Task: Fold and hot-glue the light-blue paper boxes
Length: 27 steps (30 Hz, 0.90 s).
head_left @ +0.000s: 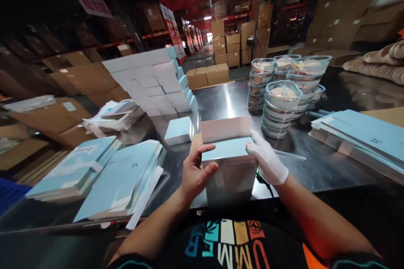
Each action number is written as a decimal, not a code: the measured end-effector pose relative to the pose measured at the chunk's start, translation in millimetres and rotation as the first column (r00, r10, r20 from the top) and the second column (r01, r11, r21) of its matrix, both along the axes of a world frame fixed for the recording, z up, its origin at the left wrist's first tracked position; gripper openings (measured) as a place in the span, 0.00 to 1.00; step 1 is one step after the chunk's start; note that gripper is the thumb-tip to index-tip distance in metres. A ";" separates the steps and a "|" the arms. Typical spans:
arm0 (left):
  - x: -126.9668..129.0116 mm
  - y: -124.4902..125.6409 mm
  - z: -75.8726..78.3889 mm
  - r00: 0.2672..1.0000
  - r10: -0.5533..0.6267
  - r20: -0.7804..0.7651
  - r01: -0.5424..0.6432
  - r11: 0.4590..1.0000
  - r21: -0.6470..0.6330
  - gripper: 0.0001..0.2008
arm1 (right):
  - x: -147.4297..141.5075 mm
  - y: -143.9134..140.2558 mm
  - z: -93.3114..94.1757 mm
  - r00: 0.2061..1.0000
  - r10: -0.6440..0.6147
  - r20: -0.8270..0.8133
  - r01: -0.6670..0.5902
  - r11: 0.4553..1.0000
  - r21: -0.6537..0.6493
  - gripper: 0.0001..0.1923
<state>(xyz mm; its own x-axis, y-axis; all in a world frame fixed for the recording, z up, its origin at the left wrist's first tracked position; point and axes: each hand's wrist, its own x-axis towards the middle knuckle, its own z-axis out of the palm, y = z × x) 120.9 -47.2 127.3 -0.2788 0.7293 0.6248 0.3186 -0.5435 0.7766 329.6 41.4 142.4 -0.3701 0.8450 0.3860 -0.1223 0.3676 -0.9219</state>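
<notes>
the pale blue box (229, 164) sits at the near edge of the steel table (315, 164), right in front of the person's chest, with its white lid flap (226, 129) standing up along the far side. the bare left hand (194, 172) grips the box's left wall, thumb lying across the top edge and fingers curled down the side. the right hand (268, 160), in a white glove, presses on the box's right top corner, fingers flat on the blue top panel, so both hands are closed on the same box.

to do this well, i judge both hands should hold the walls square and press evenly, so the top panel seats flat and the flap folds over without creasing. the shiny table looks slippery, so steadying the box against the body side seems wise.

the box's long axis looks to run left to right across the person, its opening faces up, and the flap hinge lies on the side away from the person.

left of the box lie fanned stacks of flat blue carton blanks (120, 180); beyond it to the left stand one closed small box (179, 130) and a stack of finished boxes (158, 82). right of the box stand stacks of clear lidded bowls (280, 107), and farther right more flat blanks (362, 136).
</notes>
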 end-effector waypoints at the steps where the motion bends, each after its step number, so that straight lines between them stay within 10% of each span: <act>1: -0.7 0.8 -1.8 0.999 -0.010 -0.038 0.010 1.000 0.012 0.30 | -3.0 -2.8 4.1 1.000 0.002 0.004 -0.002 1.000 0.000 0.27; 9: -13.3 15.2 -19.6 0.997 -0.070 -0.021 0.073 0.948 0.309 0.27 | 20.5 10.0 -26.5 0.991 0.085 0.106 -0.108 0.965 0.238 0.47; 16: -20.5 18.4 -4.7 0.915 -0.265 -0.303 0.346 0.903 0.257 0.16 | 31.9 -1.0 -27.8 0.980 0.171 0.105 -0.199 0.896 0.396 0.17; 22: -17.5 17.2 -3.6 0.920 -0.235 -0.314 0.338 0.879 0.335 0.14 | 35.5 0.3 -17.1 0.977 0.174 0.125 -0.213 0.857 0.469 0.16; 27: -33.3 8.3 24.8 0.831 -0.113 -0.544 0.222 0.965 0.138 0.10 | 21.5 -8.4 -12.9 0.980 0.101 0.172 -0.181 0.814 0.552 0.18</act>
<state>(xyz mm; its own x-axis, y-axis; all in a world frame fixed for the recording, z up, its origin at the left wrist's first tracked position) 87.5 -38.8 152.1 0.2485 0.5882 0.7696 0.5400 -0.7437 0.3941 351.2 33.0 129.5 -0.5478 0.4297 0.7178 -0.1086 0.8142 -0.5703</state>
